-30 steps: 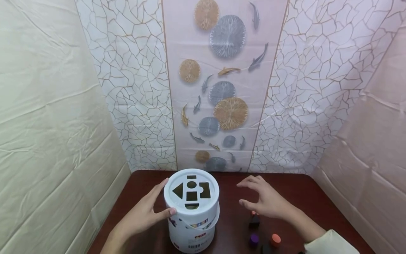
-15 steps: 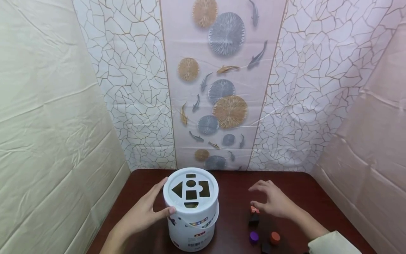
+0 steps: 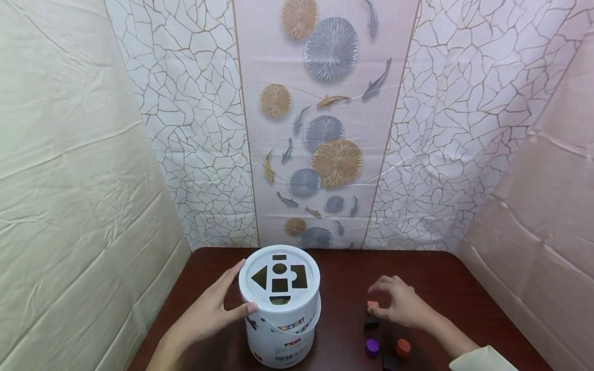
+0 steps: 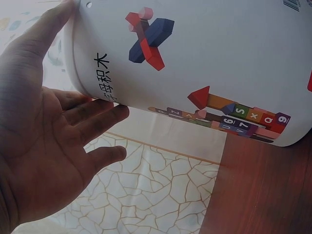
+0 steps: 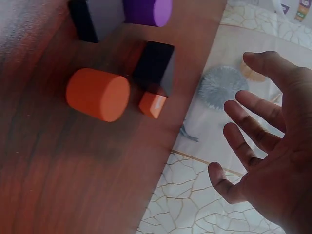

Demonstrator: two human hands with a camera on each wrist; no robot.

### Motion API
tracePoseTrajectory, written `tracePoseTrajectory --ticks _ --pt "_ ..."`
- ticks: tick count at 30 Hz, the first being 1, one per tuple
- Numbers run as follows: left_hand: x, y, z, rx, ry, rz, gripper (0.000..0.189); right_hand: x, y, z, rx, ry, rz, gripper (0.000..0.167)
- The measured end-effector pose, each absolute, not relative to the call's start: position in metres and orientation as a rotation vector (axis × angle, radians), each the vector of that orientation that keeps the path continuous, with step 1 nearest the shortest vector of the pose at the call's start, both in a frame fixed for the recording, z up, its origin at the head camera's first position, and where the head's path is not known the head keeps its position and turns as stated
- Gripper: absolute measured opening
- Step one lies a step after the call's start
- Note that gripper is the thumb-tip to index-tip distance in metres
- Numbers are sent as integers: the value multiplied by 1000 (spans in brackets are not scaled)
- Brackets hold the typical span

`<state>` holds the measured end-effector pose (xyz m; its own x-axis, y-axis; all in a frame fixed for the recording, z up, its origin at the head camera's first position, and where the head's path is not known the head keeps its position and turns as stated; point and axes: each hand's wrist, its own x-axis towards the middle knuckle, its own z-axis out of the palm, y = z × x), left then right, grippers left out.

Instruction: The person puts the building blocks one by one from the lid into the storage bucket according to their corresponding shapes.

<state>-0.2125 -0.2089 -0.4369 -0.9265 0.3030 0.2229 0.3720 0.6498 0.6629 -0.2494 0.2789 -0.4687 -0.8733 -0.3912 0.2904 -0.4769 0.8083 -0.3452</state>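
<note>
A white bucket point(image 3: 278, 344) stands upright, its lid point(image 3: 300, 298) cut with shaped holes. My left hand point(image 3: 209, 314) spans the bucket's left side, thumb and forefinger touching the rim. Its palm stays apart from the wall, and the fingers are mostly straight in the left wrist view. My right hand point(image 3: 402, 305) hovers above the table with relaxed, spread fingers and nothing between them. Just below its thumb, a small orange block point(image 3: 373, 305) is partly covered in the head view. A black triangular prism point(image 5: 156, 66) lies against that block.
An orange cylinder point(image 5: 100, 95), a purple cylinder point(image 3: 372, 347) and another black block point(image 5: 97, 19) sit on the table nearer me, right of the bucket. The bucket's white handle point(image 3: 316, 322) hangs down its right side. Patterned cloth point(image 3: 204, 129) encloses the dark red table point(image 3: 343, 288).
My right hand has moved right and toward me, lowering to the small orange block. The left hand and the bucket have stayed put.
</note>
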Motion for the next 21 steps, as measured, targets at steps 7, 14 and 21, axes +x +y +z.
tracePoseTrajectory --ticks 7,14,21 --pt "-213 -209 -437 -576 -2761 -1140 108 -251 285 -481 739 -2856 599 29" --pt "-214 -209 -436 -562 -2776 -1152 108 -253 290 -491 886 -2860 624 61" --pt "-213 -210 -437 -554 -2780 -1162 109 -255 292 -503 929 -2899 615 69"
